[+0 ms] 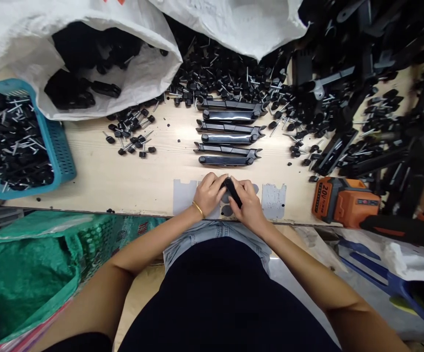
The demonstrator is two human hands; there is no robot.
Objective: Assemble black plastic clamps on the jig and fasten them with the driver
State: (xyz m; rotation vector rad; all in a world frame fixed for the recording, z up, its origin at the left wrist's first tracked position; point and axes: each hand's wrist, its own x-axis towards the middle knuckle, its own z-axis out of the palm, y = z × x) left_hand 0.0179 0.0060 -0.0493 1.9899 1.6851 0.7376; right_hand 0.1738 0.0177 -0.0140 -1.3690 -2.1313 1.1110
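Both my hands meet at the near edge of the wooden table (131, 171). My left hand (209, 191), with a gold bangle on the wrist, and my right hand (247, 201) close together on a small black plastic part (232, 189), fingers curled round it. They rest over a grey metal plate (274, 200) fixed to the table edge. Just beyond them lie three pairs of long black plastic handles (229, 131) in neat rows.
A blue basket (55, 146) of black knobs with metal pins stands at left. More loose knobs (131, 133) and a big heap (230, 73) lie ahead, between white sacks (131, 83). An orange 20V battery tool (344, 199) sits at right. A green sack (32, 264) is lower left.
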